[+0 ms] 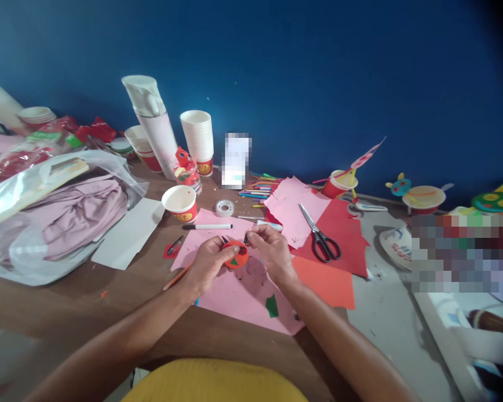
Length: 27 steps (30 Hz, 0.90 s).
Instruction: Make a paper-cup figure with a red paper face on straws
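Note:
My left hand (209, 262) is closed around a small round orange paper piece (236, 255) with a green triangle and dark bits stuck on it. It holds the piece over a pink paper sheet (235, 293). My right hand (270, 248) pinches a tiny dark scrap at the piece's upper right edge. A green paper scrap (271, 306) lies on the pink sheet below my hands. A white marker (207, 226) lies just beyond my left hand.
Black scissors (321, 237) lie on red paper (343, 234) to the right. A paper cup (180, 202), a tape roll (224, 207), cup stacks (198, 139) and coloured pens (257, 190) stand behind. A plastic bag with cloth (58, 212) fills the left. Paper crafts (423, 196) sit far right.

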Each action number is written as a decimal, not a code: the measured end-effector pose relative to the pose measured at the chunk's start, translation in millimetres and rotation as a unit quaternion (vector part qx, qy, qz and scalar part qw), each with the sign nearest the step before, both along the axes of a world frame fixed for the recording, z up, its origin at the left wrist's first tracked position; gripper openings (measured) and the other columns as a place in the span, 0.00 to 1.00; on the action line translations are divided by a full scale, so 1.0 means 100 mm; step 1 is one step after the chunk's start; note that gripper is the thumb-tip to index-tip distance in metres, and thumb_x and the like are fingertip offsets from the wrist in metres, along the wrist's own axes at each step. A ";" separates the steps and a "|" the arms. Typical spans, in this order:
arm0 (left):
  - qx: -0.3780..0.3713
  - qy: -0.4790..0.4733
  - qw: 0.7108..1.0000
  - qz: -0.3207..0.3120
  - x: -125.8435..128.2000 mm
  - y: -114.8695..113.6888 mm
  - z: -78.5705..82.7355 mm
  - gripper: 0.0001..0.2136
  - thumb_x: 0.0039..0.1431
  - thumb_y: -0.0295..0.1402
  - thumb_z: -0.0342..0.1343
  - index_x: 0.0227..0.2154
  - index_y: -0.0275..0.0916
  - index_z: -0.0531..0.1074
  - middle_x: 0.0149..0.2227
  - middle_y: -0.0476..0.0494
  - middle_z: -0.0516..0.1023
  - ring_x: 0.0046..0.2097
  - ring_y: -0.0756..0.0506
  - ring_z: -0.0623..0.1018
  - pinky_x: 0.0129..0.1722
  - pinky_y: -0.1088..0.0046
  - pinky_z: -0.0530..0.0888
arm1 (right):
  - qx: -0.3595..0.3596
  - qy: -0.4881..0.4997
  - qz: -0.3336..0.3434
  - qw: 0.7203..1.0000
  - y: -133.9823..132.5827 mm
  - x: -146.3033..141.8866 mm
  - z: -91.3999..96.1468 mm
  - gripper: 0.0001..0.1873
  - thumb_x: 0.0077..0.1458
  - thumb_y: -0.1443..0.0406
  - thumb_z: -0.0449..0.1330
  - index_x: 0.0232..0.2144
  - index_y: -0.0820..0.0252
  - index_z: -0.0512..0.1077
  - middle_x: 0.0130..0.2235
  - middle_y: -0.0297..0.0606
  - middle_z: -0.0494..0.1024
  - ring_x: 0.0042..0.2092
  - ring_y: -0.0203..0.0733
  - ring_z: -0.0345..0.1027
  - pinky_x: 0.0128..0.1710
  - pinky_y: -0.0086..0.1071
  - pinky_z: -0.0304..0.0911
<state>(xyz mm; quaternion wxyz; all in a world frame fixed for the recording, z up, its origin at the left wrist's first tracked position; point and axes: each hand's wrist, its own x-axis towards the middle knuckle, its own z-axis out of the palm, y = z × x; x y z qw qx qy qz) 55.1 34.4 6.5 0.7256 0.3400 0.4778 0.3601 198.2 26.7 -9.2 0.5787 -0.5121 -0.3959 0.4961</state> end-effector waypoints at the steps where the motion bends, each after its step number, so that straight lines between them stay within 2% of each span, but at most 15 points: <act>1: 0.001 0.002 1.000 0.002 0.00 0.00 0.00 0.14 0.40 0.36 0.65 0.28 0.34 0.69 0.23 0.49 0.74 0.24 0.51 0.72 0.21 0.78 0.65 | 0.003 -0.002 -0.003 1.000 0.00 0.00 0.00 0.04 0.47 0.64 0.61 0.27 0.58 0.71 0.25 0.30 0.72 0.28 0.34 0.65 0.31 0.29 0.61; 9: 0.010 -0.011 1.000 -0.008 0.04 -0.01 0.07 0.16 0.37 0.36 0.67 0.26 0.33 0.69 0.19 0.49 0.73 0.20 0.51 0.71 0.17 0.78 0.65 | 0.003 -0.036 -0.026 0.999 -0.03 -0.04 0.00 0.03 0.48 0.65 0.61 0.28 0.59 0.72 0.26 0.31 0.73 0.29 0.35 0.66 0.32 0.29 0.62; 13: 0.017 -0.002 1.000 -0.020 0.04 -0.01 0.07 0.15 0.38 0.37 0.66 0.25 0.33 0.68 0.18 0.48 0.73 0.17 0.52 0.69 0.14 0.79 0.61 | -0.004 -0.046 -0.030 0.998 -0.05 -0.05 0.00 0.04 0.47 0.64 0.61 0.28 0.59 0.72 0.27 0.33 0.74 0.30 0.36 0.67 0.32 0.30 0.63; 27: 0.019 0.011 1.000 -0.007 0.05 -0.01 0.08 0.15 0.37 0.37 0.66 0.24 0.33 0.68 0.17 0.51 0.71 0.17 0.53 0.68 0.13 0.80 0.61 | -0.014 -0.056 -0.027 0.998 -0.05 -0.07 -0.01 0.05 0.47 0.63 0.61 0.28 0.59 0.72 0.29 0.34 0.76 0.31 0.37 0.68 0.32 0.31 0.64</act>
